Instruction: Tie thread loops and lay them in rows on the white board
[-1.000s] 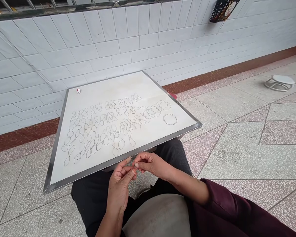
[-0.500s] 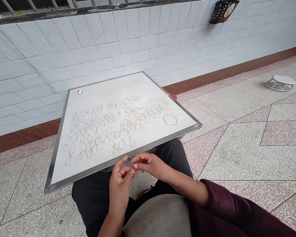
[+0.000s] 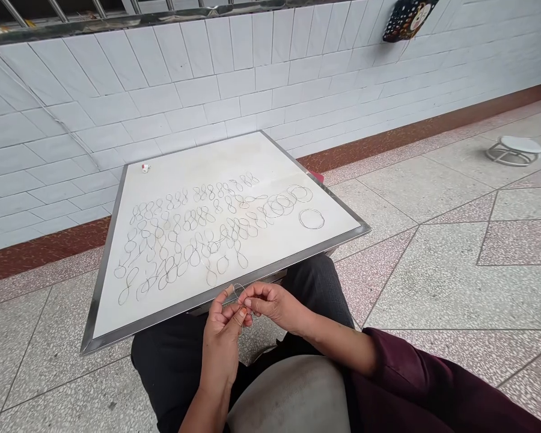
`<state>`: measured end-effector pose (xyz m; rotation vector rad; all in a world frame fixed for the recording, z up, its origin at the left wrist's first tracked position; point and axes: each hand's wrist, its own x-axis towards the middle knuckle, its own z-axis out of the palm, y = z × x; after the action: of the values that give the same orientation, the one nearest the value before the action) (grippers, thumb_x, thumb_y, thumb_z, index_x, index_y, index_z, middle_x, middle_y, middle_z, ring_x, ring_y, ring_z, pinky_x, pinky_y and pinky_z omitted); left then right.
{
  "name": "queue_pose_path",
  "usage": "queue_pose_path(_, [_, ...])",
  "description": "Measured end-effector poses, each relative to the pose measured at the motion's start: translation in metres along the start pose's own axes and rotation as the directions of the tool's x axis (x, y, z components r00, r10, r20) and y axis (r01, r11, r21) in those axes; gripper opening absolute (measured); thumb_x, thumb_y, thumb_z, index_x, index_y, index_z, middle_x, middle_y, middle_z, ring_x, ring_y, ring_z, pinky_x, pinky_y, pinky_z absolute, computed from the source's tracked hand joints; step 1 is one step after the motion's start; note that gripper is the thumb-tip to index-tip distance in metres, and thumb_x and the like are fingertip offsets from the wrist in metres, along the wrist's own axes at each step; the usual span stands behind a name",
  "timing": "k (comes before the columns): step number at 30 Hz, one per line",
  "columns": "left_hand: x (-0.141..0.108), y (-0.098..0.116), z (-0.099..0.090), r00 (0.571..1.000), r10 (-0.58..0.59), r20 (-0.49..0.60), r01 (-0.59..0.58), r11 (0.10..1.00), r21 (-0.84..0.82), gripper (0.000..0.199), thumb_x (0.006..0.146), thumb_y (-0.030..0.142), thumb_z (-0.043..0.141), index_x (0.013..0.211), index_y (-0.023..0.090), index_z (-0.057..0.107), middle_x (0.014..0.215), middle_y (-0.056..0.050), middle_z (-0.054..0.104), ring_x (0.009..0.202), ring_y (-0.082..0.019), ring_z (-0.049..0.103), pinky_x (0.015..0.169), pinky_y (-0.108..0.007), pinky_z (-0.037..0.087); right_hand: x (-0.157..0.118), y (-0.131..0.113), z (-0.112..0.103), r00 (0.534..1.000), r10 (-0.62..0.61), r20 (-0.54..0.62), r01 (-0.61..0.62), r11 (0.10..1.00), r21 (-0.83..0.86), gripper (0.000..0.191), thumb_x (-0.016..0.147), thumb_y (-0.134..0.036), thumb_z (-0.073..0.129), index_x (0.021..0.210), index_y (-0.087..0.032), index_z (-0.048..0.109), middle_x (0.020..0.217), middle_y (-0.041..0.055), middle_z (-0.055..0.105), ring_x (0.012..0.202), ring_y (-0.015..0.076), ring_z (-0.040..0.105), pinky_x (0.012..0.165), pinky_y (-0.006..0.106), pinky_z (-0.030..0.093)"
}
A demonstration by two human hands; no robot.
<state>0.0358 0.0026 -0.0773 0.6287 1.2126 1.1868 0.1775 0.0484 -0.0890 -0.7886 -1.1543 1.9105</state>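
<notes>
Both of my hands meet over my lap, just off the near edge of the white table (image 3: 198,157). My left hand (image 3: 220,337) is closed, thumb and finger pinching a thin wire loop (image 3: 238,285). My right hand (image 3: 277,305) pinches the same wire from the other side, close against the left fingertips. Part of the loop arches above the fingers and a bit hangs below them; the middle is hidden by the fingertips. Many thin wire figure-eights (image 3: 165,279) lie in rows across the table, several overlapping.
Round wire rings (image 3: 311,219) lie at the table's right side. A small white and red object (image 3: 145,169) sits near the far left corner. A metal rim (image 3: 162,322) borders the table. Beyond are a tiled wall (image 3: 198,93), a hanging dark bag (image 3: 408,21) and a low white stool (image 3: 516,147).
The wire loop has turned a little in my fingers, with more of it showing above and below the pinch. My left hand has shifted slightly right. The wires on the table have not moved.
</notes>
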Motion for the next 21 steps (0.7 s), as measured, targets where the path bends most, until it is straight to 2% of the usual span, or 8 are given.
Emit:
queue_pose_path(5, [0.002, -0.001, 0.001, 0.999, -0.033, 0.011, 0.035, 0.985, -0.170, 0.063, 0.066, 0.024, 0.086, 0.123, 0.020, 0.061, 0.080, 0.001, 0.069, 0.064, -0.009, 0.059, 0.069, -0.024, 0.047, 0.002, 0.011, 0.004, 0.998, 0.014, -0.057, -0.006, 0.991, 0.131, 0.037, 0.076, -0.050, 0.078, 0.088, -0.017, 0.066, 0.069, -0.0029, 0.064, 0.058, 0.0094, 0.056, 0.063, 0.026, 0.040])
queue_pose_path(8, [0.003, -0.002, 0.002, 0.999, -0.042, 0.005, 0.042, 0.981, -0.189, 0.062, 0.064, 0.024, 0.087, 0.120, 0.020, 0.062, 0.077, 0.002, 0.068, 0.063, -0.009, 0.059, 0.067, -0.023, 0.046, 0.003, 0.012, 0.003, 0.997, 0.033, -0.074, -0.019, 0.984, 0.176, 0.039, 0.073, -0.050, 0.079, 0.087, -0.017, 0.067, 0.071, -0.0031, 0.064, 0.059, 0.0086, 0.055, 0.063, 0.026, 0.040])
queue_pose_path(14, [0.001, 0.000, 0.002, 0.996, 0.082, -0.034, -0.081, 0.996, 0.021, 0.071, 0.075, 0.030, 0.081, 0.136, 0.022, 0.045, 0.066, 0.007, 0.064, 0.063, -0.012, 0.057, 0.066, -0.025, 0.046, 0.000, 0.004, -0.003, 0.999, 0.022, -0.025, -0.020, 0.998, 0.058, 0.040, 0.079, -0.053, 0.074, 0.093, -0.016, 0.065, 0.076, -0.0006, 0.066, 0.069, 0.0125, 0.062, 0.069, 0.028, 0.043])
queue_pose_path(18, [-0.001, 0.000, 0.001, 0.992, 0.127, -0.023, -0.124, 0.986, 0.114, 0.068, 0.078, 0.032, 0.077, 0.137, 0.022, 0.044, 0.068, 0.006, 0.065, 0.066, -0.014, 0.059, 0.065, -0.025, 0.045, -0.001, 0.005, -0.006, 1.000, -0.008, -0.029, 0.007, 0.999, -0.044, 0.038, 0.078, -0.051, 0.075, 0.088, -0.017, 0.063, 0.075, -0.0006, 0.063, 0.070, 0.0130, 0.060, 0.067, 0.027, 0.043])
queue_pose_path(21, [-0.001, 0.001, 0.001, 0.992, 0.123, -0.031, -0.117, 0.979, 0.168, 0.069, 0.078, 0.036, 0.077, 0.137, 0.021, 0.045, 0.068, 0.004, 0.065, 0.065, -0.015, 0.059, 0.060, -0.025, 0.043, -0.001, 0.008, -0.009, 0.995, -0.077, -0.067, 0.064, 0.983, -0.170, 0.034, 0.079, -0.051, 0.074, 0.086, -0.018, 0.067, 0.081, -0.0002, 0.059, 0.069, 0.0120, 0.056, 0.065, 0.027, 0.044])
